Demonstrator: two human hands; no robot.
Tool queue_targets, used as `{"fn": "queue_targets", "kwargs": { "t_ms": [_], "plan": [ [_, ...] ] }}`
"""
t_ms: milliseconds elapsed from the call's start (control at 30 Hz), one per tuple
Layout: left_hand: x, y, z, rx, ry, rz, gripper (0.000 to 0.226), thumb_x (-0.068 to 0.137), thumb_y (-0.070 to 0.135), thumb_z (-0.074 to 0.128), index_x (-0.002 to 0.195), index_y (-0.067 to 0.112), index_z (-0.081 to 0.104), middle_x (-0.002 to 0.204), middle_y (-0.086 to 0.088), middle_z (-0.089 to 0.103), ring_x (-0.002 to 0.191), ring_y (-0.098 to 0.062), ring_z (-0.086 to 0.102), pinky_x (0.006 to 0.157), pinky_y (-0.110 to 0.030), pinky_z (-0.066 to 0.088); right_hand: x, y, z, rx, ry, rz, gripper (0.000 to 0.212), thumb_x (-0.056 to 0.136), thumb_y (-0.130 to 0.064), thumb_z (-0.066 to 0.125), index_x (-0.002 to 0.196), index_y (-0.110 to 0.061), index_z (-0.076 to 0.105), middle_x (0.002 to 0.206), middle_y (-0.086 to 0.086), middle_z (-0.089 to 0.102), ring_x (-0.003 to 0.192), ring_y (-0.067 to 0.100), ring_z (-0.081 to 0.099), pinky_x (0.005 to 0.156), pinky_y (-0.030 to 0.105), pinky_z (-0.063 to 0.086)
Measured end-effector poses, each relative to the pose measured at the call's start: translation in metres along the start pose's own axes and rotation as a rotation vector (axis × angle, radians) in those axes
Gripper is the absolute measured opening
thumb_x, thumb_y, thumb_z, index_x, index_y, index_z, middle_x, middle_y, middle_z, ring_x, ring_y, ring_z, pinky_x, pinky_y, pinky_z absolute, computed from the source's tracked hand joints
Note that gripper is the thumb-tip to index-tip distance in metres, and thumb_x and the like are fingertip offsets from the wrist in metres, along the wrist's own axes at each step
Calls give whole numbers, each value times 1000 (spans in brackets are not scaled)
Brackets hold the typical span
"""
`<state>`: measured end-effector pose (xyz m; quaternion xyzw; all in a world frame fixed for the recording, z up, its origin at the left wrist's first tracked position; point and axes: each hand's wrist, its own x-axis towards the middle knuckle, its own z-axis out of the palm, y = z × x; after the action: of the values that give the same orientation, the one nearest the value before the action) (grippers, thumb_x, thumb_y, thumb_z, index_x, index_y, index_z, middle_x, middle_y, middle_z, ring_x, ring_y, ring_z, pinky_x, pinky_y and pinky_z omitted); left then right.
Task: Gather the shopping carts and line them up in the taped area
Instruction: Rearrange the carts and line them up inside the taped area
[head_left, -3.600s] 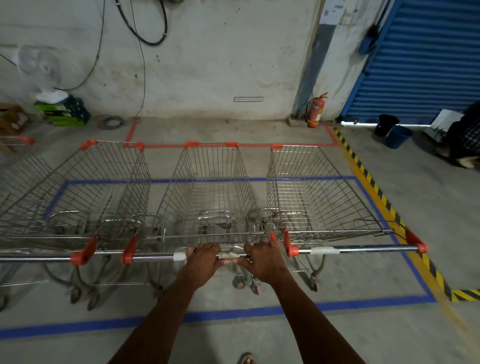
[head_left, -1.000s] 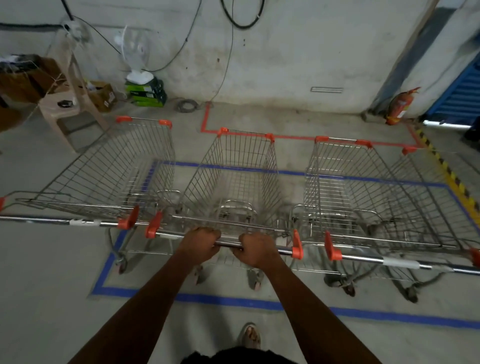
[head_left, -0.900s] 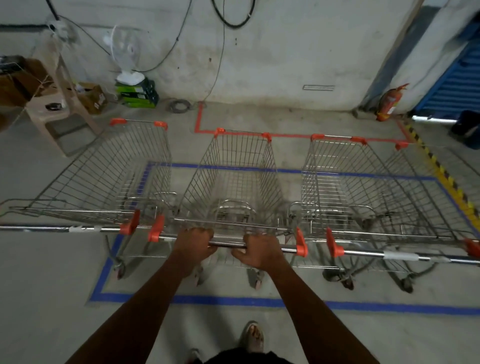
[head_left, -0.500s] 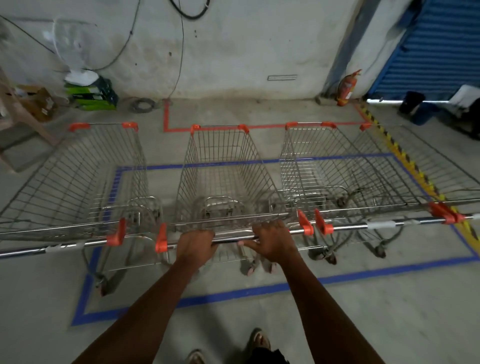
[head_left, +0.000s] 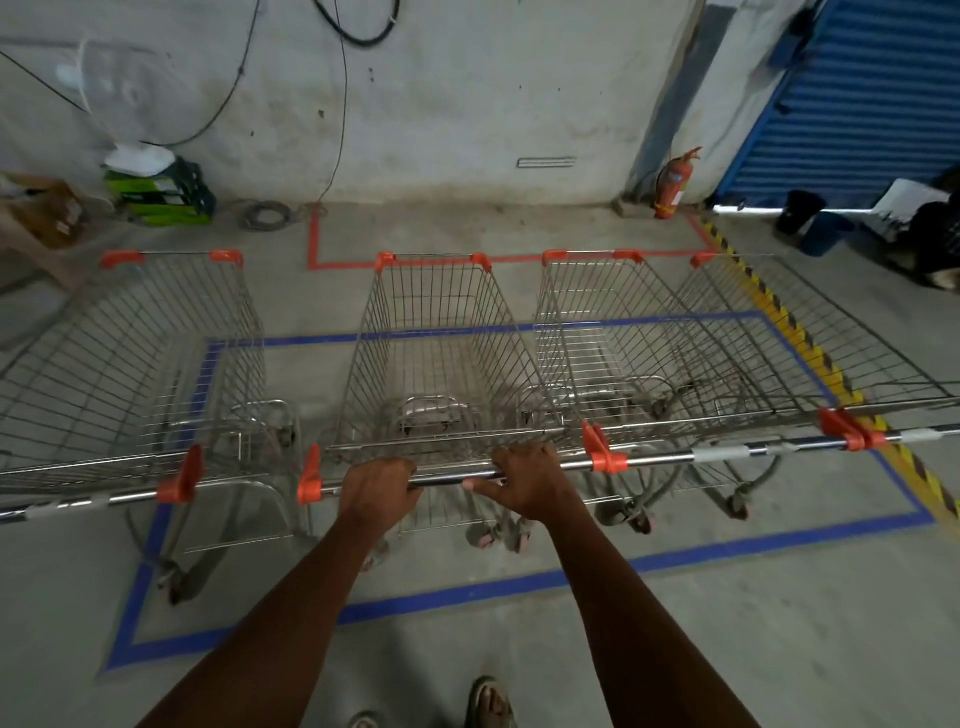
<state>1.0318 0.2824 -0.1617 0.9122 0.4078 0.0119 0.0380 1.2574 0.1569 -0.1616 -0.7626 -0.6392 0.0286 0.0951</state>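
Risk: left hand (head_left: 375, 483) and right hand (head_left: 524, 480) clamp middle cart's handle (head_left: 447, 476); crooked shove probably clips right-hand cart (head_left: 623, 338), near blue tape (head_left: 493, 587).

Concrete floor (head_left: 779, 639) — blue tape rectangle (head_left: 467, 592) (four carts (head_left: 436, 353) abreast) — red tape (head_left: 314, 244) beyond.

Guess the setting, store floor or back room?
Probably a back room or basement storage bay: bare concrete wall, blue roller shutter, tape outline on the floor, fire extinguisher. Both hands hold a shopping cart.
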Motion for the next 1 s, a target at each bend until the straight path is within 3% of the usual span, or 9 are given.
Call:
{"fn": "queue_targets", "kwargs": {
  "t_ms": [233, 367, 500, 600, 633, 700, 833, 900, 1000],
  "plan": [
    [0, -7, 3, -55, -47, -15, 33, 79, 52, 56, 99, 29, 68, 80, 5, 70, 76, -17, 68, 70, -29, 50, -3, -5, -6, 11, 26, -3, 75, 88, -90, 35, 94, -22, 65, 88, -1, 71, 90, 22, 66, 95, 47, 41],
    [-5, -9, -9, -331, -35, -14, 23, 76, 44, 71, 88, 26, 65, 79, 8, 68, 74, -13, 64, 66, -25, 46, 2, -16, -10, 39, -50, 88, 81, 91, -89, 14, 89, -26, 65, 89, -1, 71, 94, 23, 66, 101, 52, 40],
    [-18, -19, -18, -602, 28, 46, 28, 73, 32, 83, 91, 27, 63, 88, 11, 64, 80, -2, 61, 76, -32, 53, 10, -25, -15, -6, -62, 92, 91, 91, -81, -3, 96, -23, 67, 92, 4, 72, 94, 25, 68, 97, 48, 45],
    [-27, -31, -20, -459, 146, -2, 29, 74, 43, 80, 94, 30, 63, 92, 17, 63, 86, 1, 59, 100, -35, 36, 25, -41, -17, -62, -11, 20, 76, 102, -67, 9, 112, -18, 67, 109, 9, 71, 103, 27, 66, 93, 45, 49],
    [-30, -37, -22, -385, 171, -22, 32, 74, 53, 74, 96, 34, 61, 92, 20, 62, 88, 2, 58, 104, -40, 30, 31, -49, -18, -62, 15, -12, 70, 104, -64, 15, 114, -18, 67, 111, 9, 70, 104, 28, 66, 93, 44, 48],
    [-39, -50, -25, -418, 187, -17, 38, 76, 61, 63, 101, 33, 59, 94, 18, 59, 92, -4, 58, 102, -45, 36, 44, -67, -19, -91, 78, -84, 59, 105, -57, 24, 111, -18, 68, 108, 10, 70, 101, 30, 65, 88, 43, 48],
    [-62, -86, -41, -528, 293, 75, 27, 81, 32, 69, 103, 19, 61, 103, 3, 58, 95, -16, 56, 84, -39, 49, 67, -127, -16, -93, 141, -184, 43, 104, -48, 35, 108, -18, 65, 103, 9, 69, 94, 32, 64, 83, 43, 48],
    [-72, -114, -47, -474, 370, 108, 24, 81, 21, 72, 102, 16, 62, 105, 1, 58, 98, -18, 56, 89, -42, 46, 82, -166, -8, -56, 155, -237, 36, 104, -46, 40, 106, -19, 64, 100, 8, 67, 93, 30, 62, 81, 43, 47],
    [-93, -176, -49, -400, 416, 24, 40, 81, 29, 71, 118, 20, 58, 115, 2, 55, 111, -17, 52, 105, -42, 34, 104, -233, 7, 11, 157, -312, 25, 101, -39, 49, 101, -19, 63, 97, 6, 65, 92, 29, 61, 82, 42, 46]
  ]
}}
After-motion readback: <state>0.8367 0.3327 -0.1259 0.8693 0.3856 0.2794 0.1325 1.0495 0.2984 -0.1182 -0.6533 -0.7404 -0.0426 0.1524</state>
